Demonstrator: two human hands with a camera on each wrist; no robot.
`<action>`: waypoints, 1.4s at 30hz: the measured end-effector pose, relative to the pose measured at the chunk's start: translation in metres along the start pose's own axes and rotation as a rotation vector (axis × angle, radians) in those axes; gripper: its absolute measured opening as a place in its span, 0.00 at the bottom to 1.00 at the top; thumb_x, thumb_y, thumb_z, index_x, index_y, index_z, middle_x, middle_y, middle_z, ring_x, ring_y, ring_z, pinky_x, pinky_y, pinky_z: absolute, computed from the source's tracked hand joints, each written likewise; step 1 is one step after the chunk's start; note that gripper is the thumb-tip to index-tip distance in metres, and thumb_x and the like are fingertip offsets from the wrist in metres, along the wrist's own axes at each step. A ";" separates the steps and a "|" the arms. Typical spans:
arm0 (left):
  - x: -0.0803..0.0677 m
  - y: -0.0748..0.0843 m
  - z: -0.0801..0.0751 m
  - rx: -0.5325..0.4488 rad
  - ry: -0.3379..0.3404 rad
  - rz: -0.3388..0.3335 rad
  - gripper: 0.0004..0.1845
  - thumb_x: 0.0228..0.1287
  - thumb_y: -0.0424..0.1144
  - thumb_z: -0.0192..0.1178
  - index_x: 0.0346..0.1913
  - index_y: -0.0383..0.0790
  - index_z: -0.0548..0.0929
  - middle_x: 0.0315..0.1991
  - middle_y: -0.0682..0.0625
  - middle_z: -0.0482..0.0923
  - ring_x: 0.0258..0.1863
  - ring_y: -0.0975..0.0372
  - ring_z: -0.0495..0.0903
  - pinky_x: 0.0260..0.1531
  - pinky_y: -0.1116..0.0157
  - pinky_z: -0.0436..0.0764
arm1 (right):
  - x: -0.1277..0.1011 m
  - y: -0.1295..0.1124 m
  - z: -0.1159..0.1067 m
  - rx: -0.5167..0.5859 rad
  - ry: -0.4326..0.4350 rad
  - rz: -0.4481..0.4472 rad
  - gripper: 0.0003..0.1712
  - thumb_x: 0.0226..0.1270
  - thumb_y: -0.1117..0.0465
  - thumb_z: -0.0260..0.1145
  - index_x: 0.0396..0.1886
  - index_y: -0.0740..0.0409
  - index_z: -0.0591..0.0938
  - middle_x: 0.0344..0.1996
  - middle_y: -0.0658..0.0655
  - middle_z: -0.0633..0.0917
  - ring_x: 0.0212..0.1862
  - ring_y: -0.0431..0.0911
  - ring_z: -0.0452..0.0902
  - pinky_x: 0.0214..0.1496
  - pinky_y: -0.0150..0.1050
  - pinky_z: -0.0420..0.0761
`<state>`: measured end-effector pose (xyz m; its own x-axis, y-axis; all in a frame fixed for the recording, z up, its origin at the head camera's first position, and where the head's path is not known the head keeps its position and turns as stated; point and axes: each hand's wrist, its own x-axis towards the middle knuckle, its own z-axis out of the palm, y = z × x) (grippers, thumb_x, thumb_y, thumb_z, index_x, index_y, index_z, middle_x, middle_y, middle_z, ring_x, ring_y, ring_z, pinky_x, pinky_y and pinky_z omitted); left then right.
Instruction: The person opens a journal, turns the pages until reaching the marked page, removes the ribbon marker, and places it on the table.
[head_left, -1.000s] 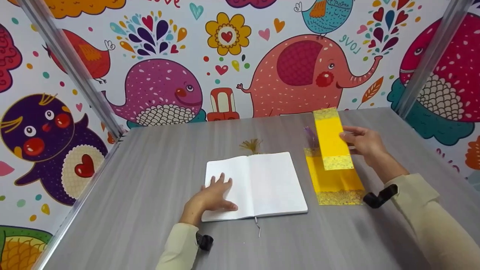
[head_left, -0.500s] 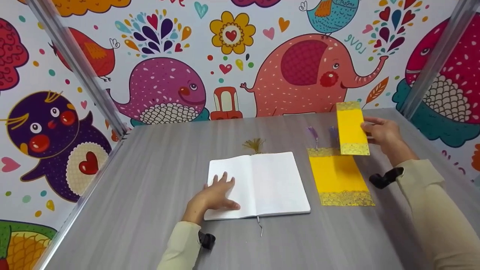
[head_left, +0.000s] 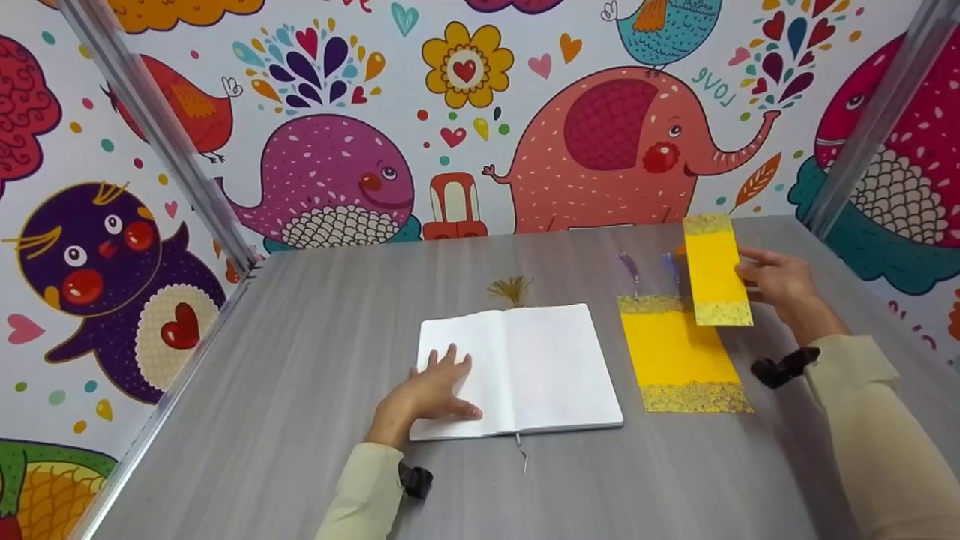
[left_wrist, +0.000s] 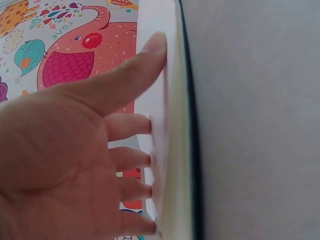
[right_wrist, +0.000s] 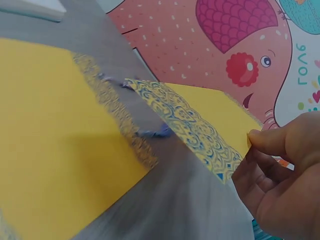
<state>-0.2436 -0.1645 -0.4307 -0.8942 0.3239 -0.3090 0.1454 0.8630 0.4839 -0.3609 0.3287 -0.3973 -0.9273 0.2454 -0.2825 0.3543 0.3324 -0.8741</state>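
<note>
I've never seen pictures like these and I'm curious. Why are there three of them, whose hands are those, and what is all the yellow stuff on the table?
These are one person's two bare hands, filmed by three small cameras at once. The big picture comes from a camera on the person's head, looking down at a grey wood-grain table. The other two come from cameras strapped to each wrist, so they show each hand very close.

On the table lies an open white notebook. The left hand rests flat on its left page; the left wrist view shows the fingers pressing on the paper.

To the right lies a wide yellow paper sheet with glittery gold ends, with small purple tassels by its far edge. The right hand pinches a narrower yellow bookmark with patterned ends by its edge.
</note>
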 end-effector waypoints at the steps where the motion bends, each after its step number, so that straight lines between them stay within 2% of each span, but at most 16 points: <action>1: 0.000 0.000 0.000 0.000 0.002 -0.001 0.49 0.59 0.49 0.71 0.78 0.36 0.58 0.81 0.33 0.42 0.80 0.35 0.39 0.73 0.31 0.44 | -0.001 0.004 -0.001 -0.008 -0.011 0.005 0.33 0.79 0.50 0.53 0.79 0.47 0.58 0.74 0.62 0.67 0.62 0.55 0.73 0.73 0.47 0.72; 7: -0.002 -0.001 -0.001 -0.013 0.015 -0.008 0.49 0.59 0.48 0.72 0.77 0.35 0.58 0.81 0.33 0.42 0.80 0.35 0.39 0.73 0.31 0.43 | -0.007 0.026 -0.010 -0.055 -0.049 0.022 0.34 0.79 0.52 0.54 0.79 0.50 0.58 0.75 0.65 0.64 0.63 0.57 0.70 0.72 0.46 0.74; 10: -0.002 -0.002 0.000 -0.020 0.018 -0.010 0.49 0.58 0.47 0.72 0.77 0.35 0.59 0.81 0.33 0.42 0.80 0.35 0.39 0.73 0.31 0.43 | -0.011 0.034 -0.014 -0.080 -0.062 0.032 0.34 0.79 0.51 0.55 0.79 0.50 0.58 0.76 0.65 0.63 0.62 0.57 0.69 0.64 0.40 0.78; 14: -0.002 -0.002 0.001 -0.022 0.016 -0.008 0.49 0.58 0.48 0.72 0.77 0.35 0.59 0.81 0.33 0.42 0.80 0.35 0.38 0.73 0.31 0.43 | -0.017 0.041 -0.017 -0.113 -0.072 0.047 0.33 0.79 0.51 0.55 0.78 0.53 0.60 0.75 0.66 0.63 0.62 0.56 0.69 0.54 0.31 0.78; 20: -0.002 0.000 0.001 -0.013 0.009 0.001 0.49 0.59 0.49 0.71 0.78 0.35 0.58 0.81 0.33 0.41 0.80 0.35 0.39 0.73 0.31 0.43 | -0.028 0.048 -0.017 -0.104 -0.068 0.094 0.32 0.79 0.53 0.54 0.77 0.55 0.62 0.75 0.66 0.63 0.61 0.57 0.70 0.52 0.31 0.79; 26: -0.001 0.001 0.002 0.005 0.001 -0.003 0.49 0.60 0.49 0.71 0.78 0.36 0.58 0.81 0.33 0.42 0.80 0.35 0.39 0.73 0.31 0.44 | -0.035 0.059 -0.020 -0.140 -0.034 0.082 0.31 0.79 0.54 0.54 0.77 0.58 0.63 0.75 0.68 0.62 0.59 0.56 0.69 0.46 0.28 0.79; 30: -0.001 0.002 0.001 0.009 0.006 -0.007 0.49 0.60 0.49 0.71 0.78 0.36 0.58 0.81 0.33 0.42 0.80 0.36 0.40 0.73 0.32 0.45 | -0.039 0.067 -0.023 -0.157 -0.032 0.093 0.31 0.78 0.55 0.55 0.76 0.58 0.64 0.73 0.69 0.63 0.57 0.55 0.70 0.46 0.27 0.79; 42: 0.000 0.003 0.001 0.019 0.001 0.003 0.48 0.60 0.49 0.71 0.78 0.36 0.58 0.81 0.34 0.42 0.80 0.36 0.39 0.74 0.32 0.44 | -0.053 0.071 -0.027 -0.319 -0.047 0.024 0.30 0.77 0.59 0.54 0.73 0.67 0.66 0.67 0.74 0.66 0.53 0.59 0.70 0.43 0.28 0.79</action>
<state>-0.2427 -0.1609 -0.4302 -0.8943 0.3260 -0.3066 0.1560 0.8692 0.4692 -0.2835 0.3639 -0.4334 -0.9201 0.2168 -0.3261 0.3892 0.5979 -0.7007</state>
